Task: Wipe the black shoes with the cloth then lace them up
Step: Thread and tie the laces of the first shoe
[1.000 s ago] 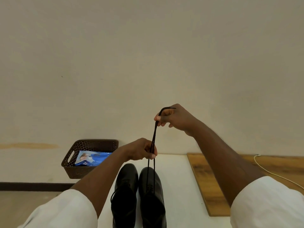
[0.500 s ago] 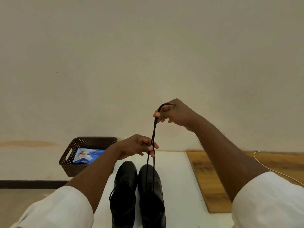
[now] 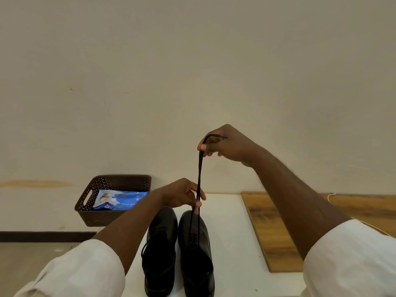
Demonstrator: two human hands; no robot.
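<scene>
Little has changed over the last second: the right hand point(image 3: 225, 144) is held at much the same raised spot in the centre of the frame, and the left hand point(image 3: 182, 195) has stayed just above the toe of the right shoe point(image 3: 196, 251).

- Lace point(image 3: 199, 174): both strands are pulled taut and run nearly vertical from the right shoe's eyelets up to the right hand. The ends are pinched between right thumb and fingers point(image 3: 202, 147), with a short tail sticking out to the right.
- Left hand fingers point(image 3: 198, 204) are pinched around the two strands low down. They have loosened slightly versus a second ago, when they were closed into more of a fist.
- Left shoe point(image 3: 160, 249): stands touching the right one on the white tabletop point(image 3: 231, 232), bottom centre. A lace loop shows at its left side; whether it is tied cannot be told.
- No cloth is seen. A brown basket point(image 3: 85, 202) holding a blue packet point(image 3: 120, 201) sits centre left.

Judgement: wiping looks finished; the lace ends are being evened out. Crossing and tying on the right shoe is not yet done.
</scene>
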